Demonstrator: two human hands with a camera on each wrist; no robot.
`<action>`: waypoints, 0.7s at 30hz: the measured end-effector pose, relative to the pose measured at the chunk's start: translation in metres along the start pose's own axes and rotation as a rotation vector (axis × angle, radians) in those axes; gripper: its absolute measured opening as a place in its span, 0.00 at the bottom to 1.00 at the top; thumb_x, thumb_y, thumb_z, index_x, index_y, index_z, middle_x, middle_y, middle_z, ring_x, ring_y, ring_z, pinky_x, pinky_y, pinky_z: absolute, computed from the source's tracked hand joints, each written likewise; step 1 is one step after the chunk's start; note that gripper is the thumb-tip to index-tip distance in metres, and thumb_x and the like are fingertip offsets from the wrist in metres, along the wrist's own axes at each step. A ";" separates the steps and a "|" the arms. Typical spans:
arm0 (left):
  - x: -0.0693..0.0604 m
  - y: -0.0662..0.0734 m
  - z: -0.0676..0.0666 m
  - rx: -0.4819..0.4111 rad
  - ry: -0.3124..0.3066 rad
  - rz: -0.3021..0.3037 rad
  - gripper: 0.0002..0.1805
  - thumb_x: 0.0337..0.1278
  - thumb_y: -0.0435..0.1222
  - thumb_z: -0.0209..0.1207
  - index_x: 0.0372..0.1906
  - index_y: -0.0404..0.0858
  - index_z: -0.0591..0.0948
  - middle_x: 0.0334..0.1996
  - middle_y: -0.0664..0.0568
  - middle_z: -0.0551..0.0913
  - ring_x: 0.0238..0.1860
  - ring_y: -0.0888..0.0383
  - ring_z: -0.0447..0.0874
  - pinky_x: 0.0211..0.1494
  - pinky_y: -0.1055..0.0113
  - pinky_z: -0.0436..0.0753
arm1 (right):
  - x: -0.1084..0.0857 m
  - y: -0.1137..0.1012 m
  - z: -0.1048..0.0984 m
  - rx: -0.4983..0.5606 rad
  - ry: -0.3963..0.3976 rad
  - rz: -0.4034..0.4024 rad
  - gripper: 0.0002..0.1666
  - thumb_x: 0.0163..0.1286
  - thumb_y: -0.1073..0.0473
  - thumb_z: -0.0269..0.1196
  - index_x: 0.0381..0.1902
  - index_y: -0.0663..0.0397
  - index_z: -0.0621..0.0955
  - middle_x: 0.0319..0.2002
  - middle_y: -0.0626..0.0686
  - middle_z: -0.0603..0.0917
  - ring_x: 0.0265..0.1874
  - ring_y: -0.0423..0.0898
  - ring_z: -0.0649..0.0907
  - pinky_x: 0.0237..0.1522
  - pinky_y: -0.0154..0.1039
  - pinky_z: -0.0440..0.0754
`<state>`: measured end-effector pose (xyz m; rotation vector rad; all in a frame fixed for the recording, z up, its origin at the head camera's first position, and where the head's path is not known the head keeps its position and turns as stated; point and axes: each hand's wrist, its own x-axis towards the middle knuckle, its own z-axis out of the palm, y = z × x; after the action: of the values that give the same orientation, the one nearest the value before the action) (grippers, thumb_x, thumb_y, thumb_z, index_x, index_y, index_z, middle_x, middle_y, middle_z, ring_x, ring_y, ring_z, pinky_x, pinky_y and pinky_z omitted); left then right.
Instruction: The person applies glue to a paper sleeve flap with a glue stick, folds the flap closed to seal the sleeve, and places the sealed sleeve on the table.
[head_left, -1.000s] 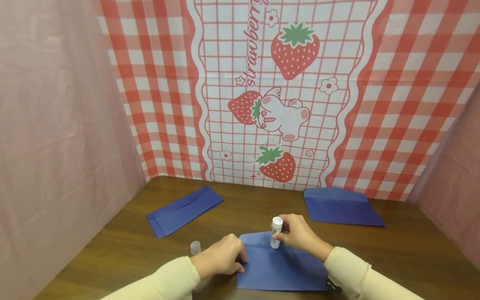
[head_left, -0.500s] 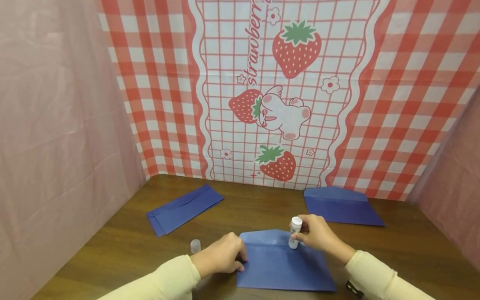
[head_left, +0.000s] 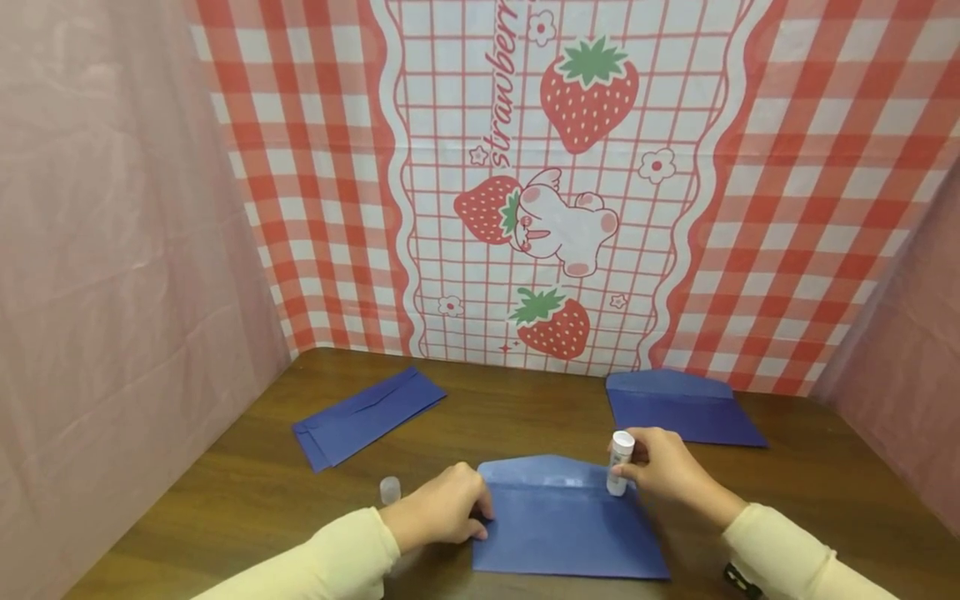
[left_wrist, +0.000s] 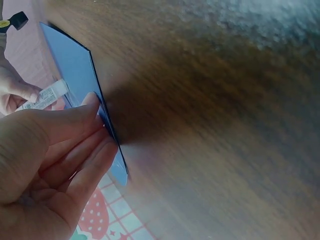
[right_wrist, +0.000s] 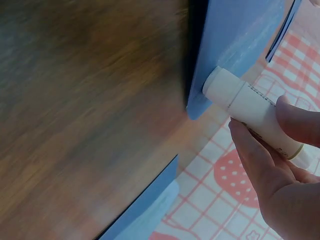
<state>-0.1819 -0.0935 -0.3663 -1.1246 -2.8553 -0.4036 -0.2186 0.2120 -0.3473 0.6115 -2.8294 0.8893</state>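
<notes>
In the head view, a blue envelope [head_left: 562,533] lies on the table with its flap [head_left: 536,472] unfolded away from me; whitish streaks shine on the flap. My right hand [head_left: 667,471] grips a white glue stick [head_left: 619,465] between thumb and fingers. The tube's lower end touches the flap's right end, as the right wrist view also shows at the glue stick's white tip [right_wrist: 220,87]. My left hand [head_left: 446,508] rests at the envelope's left edge. In the left wrist view its thumb and fingertips press on the envelope [left_wrist: 75,65] near that edge.
A translucent cap [head_left: 390,490] stands left of my left hand. Folded blue envelopes [head_left: 367,417] lie at the back left of the brown table [head_left: 487,408]. Another blue envelope [head_left: 682,417], flap unfolded, lies at the back right. A strawberry-print cloth [head_left: 517,250] hangs behind.
My right hand has slid the glue stick rightward along the flap, from near its middle to its right end. My left hand has stayed at the envelope's left edge.
</notes>
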 end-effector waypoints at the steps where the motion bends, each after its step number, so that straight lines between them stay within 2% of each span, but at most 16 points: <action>1: 0.000 0.000 0.000 0.002 0.001 0.004 0.08 0.38 0.36 0.74 0.29 0.42 0.89 0.28 0.58 0.89 0.32 0.72 0.83 0.35 0.84 0.79 | -0.001 0.002 -0.001 -0.003 0.002 0.005 0.09 0.53 0.63 0.72 0.32 0.56 0.82 0.29 0.50 0.88 0.31 0.38 0.84 0.30 0.29 0.80; 6: -0.001 0.000 0.001 0.008 0.016 0.022 0.08 0.38 0.35 0.74 0.29 0.42 0.89 0.28 0.58 0.89 0.31 0.71 0.82 0.34 0.83 0.79 | -0.005 0.006 -0.006 -0.033 0.009 0.003 0.08 0.53 0.63 0.72 0.31 0.56 0.82 0.28 0.49 0.87 0.30 0.38 0.82 0.30 0.30 0.79; 12: -0.002 0.000 0.001 0.001 0.026 0.016 0.07 0.39 0.35 0.74 0.29 0.41 0.89 0.28 0.57 0.89 0.32 0.69 0.83 0.36 0.81 0.80 | -0.002 0.005 -0.012 -0.066 0.004 0.020 0.09 0.52 0.63 0.72 0.30 0.57 0.83 0.26 0.49 0.87 0.28 0.39 0.81 0.30 0.33 0.78; 15: -0.002 0.002 0.000 0.003 0.019 0.016 0.07 0.39 0.34 0.73 0.29 0.41 0.89 0.29 0.57 0.89 0.33 0.68 0.84 0.37 0.80 0.81 | 0.000 0.005 -0.014 -0.069 0.010 0.084 0.12 0.54 0.57 0.72 0.31 0.60 0.83 0.26 0.51 0.87 0.28 0.40 0.80 0.29 0.35 0.77; 17: -0.002 0.002 0.000 0.008 0.013 0.017 0.07 0.39 0.35 0.73 0.29 0.41 0.89 0.29 0.57 0.89 0.33 0.68 0.84 0.38 0.79 0.81 | 0.001 0.004 -0.014 -0.034 0.003 0.143 0.16 0.56 0.53 0.71 0.32 0.62 0.83 0.26 0.52 0.87 0.26 0.41 0.82 0.27 0.34 0.77; 21: -0.003 0.003 0.000 0.016 0.003 0.018 0.07 0.39 0.35 0.73 0.30 0.41 0.89 0.29 0.57 0.89 0.33 0.68 0.84 0.38 0.79 0.81 | 0.008 0.004 -0.011 0.153 -0.056 0.294 0.24 0.64 0.47 0.64 0.37 0.68 0.83 0.23 0.49 0.83 0.23 0.40 0.81 0.25 0.32 0.77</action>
<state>-0.1776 -0.0929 -0.3658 -1.1460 -2.8386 -0.3807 -0.2277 0.2186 -0.3381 0.2386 -2.9705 1.1603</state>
